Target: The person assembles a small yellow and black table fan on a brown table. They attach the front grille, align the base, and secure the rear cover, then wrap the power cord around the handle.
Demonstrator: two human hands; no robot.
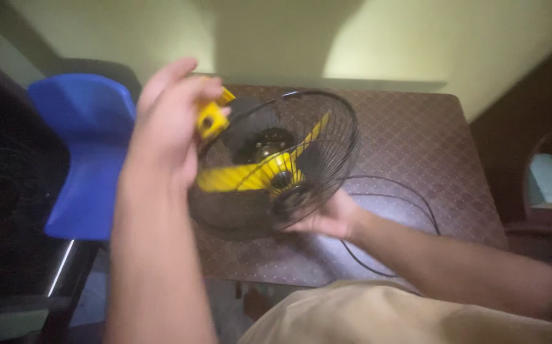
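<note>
Over the brown patterned tabletop (429,146), near its front edge, the right hand (330,216) is cupping the black wire-caged fan with yellow blades (276,169) from below to steady it — while the left hand (168,124) is closing its grip on the fan's yellow rear housing (212,118).

The room is dim, with a yellowish cast on the wall (384,44), which carries a broad soft shadow above the fingers. Motion blur smears the left hand (168,127) and its forearm; the fan (276,165) beside those fingers is soft too. Left of the fingers the scene sinks into near black. A pale patch of light lies on the table (416,140) below the right hand (327,216).
</note>
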